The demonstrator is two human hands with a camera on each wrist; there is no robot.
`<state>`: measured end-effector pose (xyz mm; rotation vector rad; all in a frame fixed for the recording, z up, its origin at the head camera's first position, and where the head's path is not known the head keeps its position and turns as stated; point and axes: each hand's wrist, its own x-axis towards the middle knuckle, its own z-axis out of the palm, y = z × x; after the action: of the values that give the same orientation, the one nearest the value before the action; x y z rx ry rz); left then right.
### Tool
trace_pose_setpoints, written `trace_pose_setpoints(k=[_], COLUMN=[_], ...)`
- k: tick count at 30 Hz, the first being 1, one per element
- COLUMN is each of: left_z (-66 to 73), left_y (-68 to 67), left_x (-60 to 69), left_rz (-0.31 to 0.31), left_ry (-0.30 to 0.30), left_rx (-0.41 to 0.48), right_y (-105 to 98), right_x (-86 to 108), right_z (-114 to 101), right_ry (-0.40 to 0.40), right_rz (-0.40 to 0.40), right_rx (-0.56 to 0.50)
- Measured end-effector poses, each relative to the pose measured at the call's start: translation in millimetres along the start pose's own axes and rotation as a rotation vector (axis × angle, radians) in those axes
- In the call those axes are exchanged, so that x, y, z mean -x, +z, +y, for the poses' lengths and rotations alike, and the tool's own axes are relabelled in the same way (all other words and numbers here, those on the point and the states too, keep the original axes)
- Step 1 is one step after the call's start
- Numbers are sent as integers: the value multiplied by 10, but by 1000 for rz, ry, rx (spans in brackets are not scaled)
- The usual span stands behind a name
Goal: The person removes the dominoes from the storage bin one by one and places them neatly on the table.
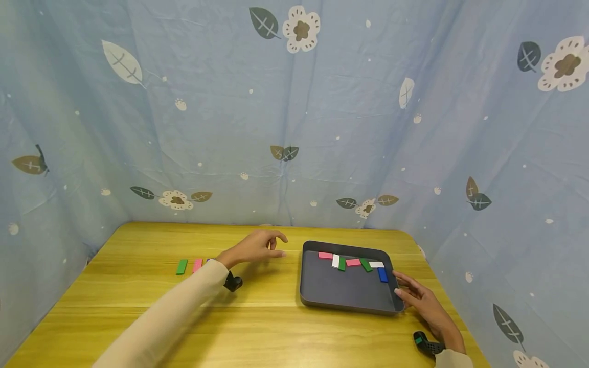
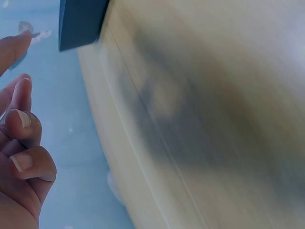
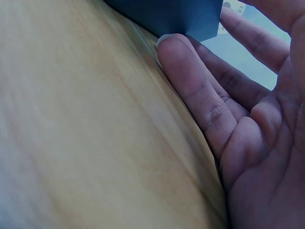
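Note:
A dark grey tray (image 1: 340,294) stands right of the table's middle, with pink, white, green and blue tiles lying along its back and right side, among them a blue tile (image 1: 383,275). At its right wall is my right hand (image 1: 425,306); the fingertips touch the wall near the rim, and the fingers look fairly straight. In the right wrist view the fingers (image 3: 190,78) rest low against the tray's outer corner (image 3: 167,19). My left hand (image 1: 255,247) hovers left of the tray, its fingers loosely bent. Nothing shows between the left fingers (image 2: 31,162).
On the wooden table (image 1: 271,332), a green tile (image 1: 181,266) and a pink tile (image 1: 197,265) lie to the left. Beside them a blue tile (image 1: 210,259) is partly hidden by the left sleeve. A blue patterned curtain (image 1: 285,112) hangs behind the table and at its sides.

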<state>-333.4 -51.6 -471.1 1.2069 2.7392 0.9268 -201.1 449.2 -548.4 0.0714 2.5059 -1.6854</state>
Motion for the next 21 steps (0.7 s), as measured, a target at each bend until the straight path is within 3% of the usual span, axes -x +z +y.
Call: trace_pose_setpoints(k=[9,21], left_z=[193,449], left_y=[224,415], left_x=[-285,-655], left_rz=[-32,-64], left_ry=[57,78], left_rx=[11,52], right_y=[-13,-18], right_x=[1,-6], right_z=[36,35], right_ry=[-5,-32], right_rz=[-3,-14], right_rx=[1,17])
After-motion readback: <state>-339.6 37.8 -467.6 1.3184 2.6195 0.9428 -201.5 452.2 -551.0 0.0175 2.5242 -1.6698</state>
